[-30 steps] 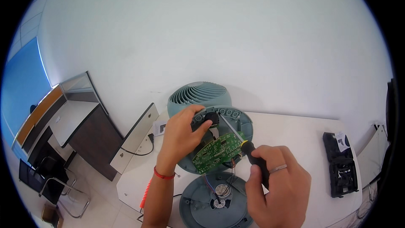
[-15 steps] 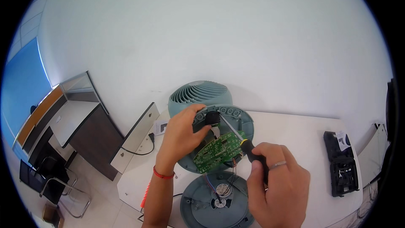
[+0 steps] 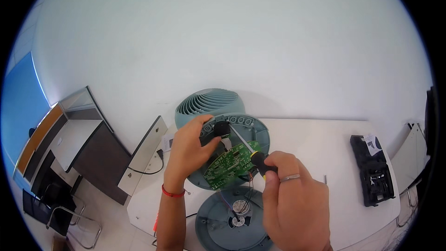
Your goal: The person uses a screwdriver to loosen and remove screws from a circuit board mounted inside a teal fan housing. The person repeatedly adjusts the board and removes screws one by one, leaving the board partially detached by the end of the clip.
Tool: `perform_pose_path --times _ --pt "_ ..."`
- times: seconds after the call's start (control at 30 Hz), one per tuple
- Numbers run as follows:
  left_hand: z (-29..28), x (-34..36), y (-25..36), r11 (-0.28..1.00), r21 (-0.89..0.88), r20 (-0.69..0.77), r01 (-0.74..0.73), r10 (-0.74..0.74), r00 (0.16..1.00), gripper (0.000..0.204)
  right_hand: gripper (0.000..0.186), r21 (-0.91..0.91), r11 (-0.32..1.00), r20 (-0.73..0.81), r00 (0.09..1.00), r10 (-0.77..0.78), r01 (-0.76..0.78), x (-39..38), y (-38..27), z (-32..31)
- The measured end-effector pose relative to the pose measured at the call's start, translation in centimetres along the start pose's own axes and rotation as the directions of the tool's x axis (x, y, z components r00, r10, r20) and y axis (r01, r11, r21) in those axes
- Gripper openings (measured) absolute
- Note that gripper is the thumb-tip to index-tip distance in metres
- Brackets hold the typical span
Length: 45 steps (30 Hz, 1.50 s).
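My left hand [image 3: 188, 146] grips a small black part [image 3: 218, 131] at the top of a round teal fan base half [image 3: 257, 135]. A green circuit board [image 3: 228, 163] hangs tilted from that half. My right hand [image 3: 290, 195] holds a screwdriver [image 3: 246, 146] with a black and yellow handle, its shaft pointing up-left toward the black part. Below lies the other teal base half [image 3: 218, 221] with a metal hub and wires. The teal fan grille [image 3: 209, 102] stands behind.
A white table [image 3: 320, 144] carries the work. A black case of tool bits [image 3: 374, 169] lies open at the right. A white panel [image 3: 144, 153] leans at the table's left edge with a black cable. Desks and chairs stand on the floor at far left.
Both hands have stayed nearly still. The screwdriver and my right hand have shifted slightly; the board and black part remain in the same place.
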State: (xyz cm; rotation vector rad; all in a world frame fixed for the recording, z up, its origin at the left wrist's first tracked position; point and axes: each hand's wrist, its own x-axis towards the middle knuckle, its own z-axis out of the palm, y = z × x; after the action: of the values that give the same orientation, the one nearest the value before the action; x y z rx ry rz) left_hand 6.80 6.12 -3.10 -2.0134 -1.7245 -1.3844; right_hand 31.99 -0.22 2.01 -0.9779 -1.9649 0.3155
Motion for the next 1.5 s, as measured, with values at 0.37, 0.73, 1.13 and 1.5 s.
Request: perform_pose_path --times 0.37,0.73,1.13,1.5 --pt "0.0 0.01 -0.15 0.999 0.028 -0.015 -0.029 0.03 0.999 0.045 0.011 0.019 0.999 -0.008 0.999 -0.034 0.035 -0.29 -0.07 -0.31" --pt "-0.18 -0.03 -0.12 1.0 0.016 0.02 -0.019 0.018 1.0 0.044 0.01 -0.039 0.999 -0.037 0.999 -0.038 0.036 -0.12 -0.06 0.2" --pt "0.04 -0.09 -0.42 0.999 0.014 -0.007 -0.037 0.037 0.999 0.046 0.008 -0.045 0.998 -0.053 0.998 -0.04 0.037 0.02 0.0 0.09" --pt "-0.07 -0.01 -0.32 0.998 0.021 0.014 -0.056 0.056 0.998 0.045 0.009 -0.052 0.995 -0.083 0.993 -0.085 0.081 0.05 0.26 0.29"
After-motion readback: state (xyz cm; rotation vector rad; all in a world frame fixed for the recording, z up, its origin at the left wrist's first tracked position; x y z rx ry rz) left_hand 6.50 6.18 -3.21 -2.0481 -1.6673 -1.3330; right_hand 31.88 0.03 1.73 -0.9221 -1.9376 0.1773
